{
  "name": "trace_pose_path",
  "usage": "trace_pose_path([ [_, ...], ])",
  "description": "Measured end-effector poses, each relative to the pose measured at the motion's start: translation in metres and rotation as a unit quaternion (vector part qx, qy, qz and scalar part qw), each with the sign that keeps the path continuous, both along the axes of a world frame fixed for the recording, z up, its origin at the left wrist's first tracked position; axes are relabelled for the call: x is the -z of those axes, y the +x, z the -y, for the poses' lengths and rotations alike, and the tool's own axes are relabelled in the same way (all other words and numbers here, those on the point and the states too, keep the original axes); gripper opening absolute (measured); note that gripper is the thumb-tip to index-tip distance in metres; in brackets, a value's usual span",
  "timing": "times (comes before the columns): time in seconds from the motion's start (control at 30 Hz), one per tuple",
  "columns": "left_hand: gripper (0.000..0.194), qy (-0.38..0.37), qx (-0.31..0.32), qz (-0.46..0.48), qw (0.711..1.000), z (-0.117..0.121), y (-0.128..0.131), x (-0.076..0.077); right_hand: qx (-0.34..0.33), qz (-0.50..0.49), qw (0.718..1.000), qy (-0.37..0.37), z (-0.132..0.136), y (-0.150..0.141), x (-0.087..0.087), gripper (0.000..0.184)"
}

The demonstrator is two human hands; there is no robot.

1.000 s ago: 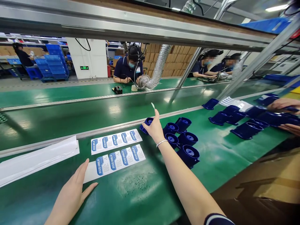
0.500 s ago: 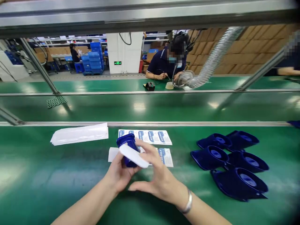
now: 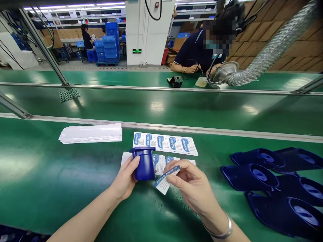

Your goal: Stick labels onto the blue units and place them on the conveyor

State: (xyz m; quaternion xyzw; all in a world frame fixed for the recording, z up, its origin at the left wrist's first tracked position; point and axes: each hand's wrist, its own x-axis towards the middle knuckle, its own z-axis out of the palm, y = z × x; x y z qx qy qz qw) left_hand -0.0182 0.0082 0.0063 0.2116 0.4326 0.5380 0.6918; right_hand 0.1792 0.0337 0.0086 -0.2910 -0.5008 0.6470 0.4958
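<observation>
Smooth green table [image 3: 88,208] below; at centre my left hand [image 3: 126,178] grips a glossy blue cup-shaped part [image 3: 145,164], my right [image 3: 194,186] pinching a curled paper label [image 3: 165,180].

Glossy green work surface [image 3: 101,211] across the lower frame. Near center, a solid dark blue cup-shaped part [image 3: 144,164]. Just right of it, a white label [image 3: 164,180] with a blue band and white lettering. Above, a white label sheet [image 3: 165,143] with a repeating row of blue blocks. At lower right, dark navy parts [image 3: 285,215].
</observation>
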Motion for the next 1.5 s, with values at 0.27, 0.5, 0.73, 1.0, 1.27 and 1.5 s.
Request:
trace_pose_path([
  [0.27,0.055,0.001,0.035,0.027,0.999,0.006,0.002,0.001,-0.049,-0.043,0.993,-0.099,-0.002,0.001,-0.004,0.019],
  [0.5,0.057,0.051,0.043,-0.04,0.997,0.005,0.004,0.0,-0.089,-0.056,0.985,-0.134,0.002,-0.003,-0.009,0.027],
  [0.73,0.066,0.103,0.038,-0.123,0.986,0.008,0.004,0.003,-0.064,-0.002,0.986,-0.154,0.009,-0.006,-0.002,0.033],
  [1.0,0.06,0.064,0.075,-0.081,0.992,0.008,0.001,0.001,-0.066,-0.018,0.973,-0.221,0.008,-0.011,0.002,0.034],
  [1.27,0.062,0.052,0.077,-0.08,0.992,0.009,0.001,0.002,-0.064,-0.019,0.969,-0.236,0.007,-0.014,0.0,0.036],
  [1.5,0.061,0.054,0.076,-0.072,0.993,0.009,0.002,0.0,-0.055,-0.022,0.967,-0.248,0.007,-0.014,-0.002,0.038],
])
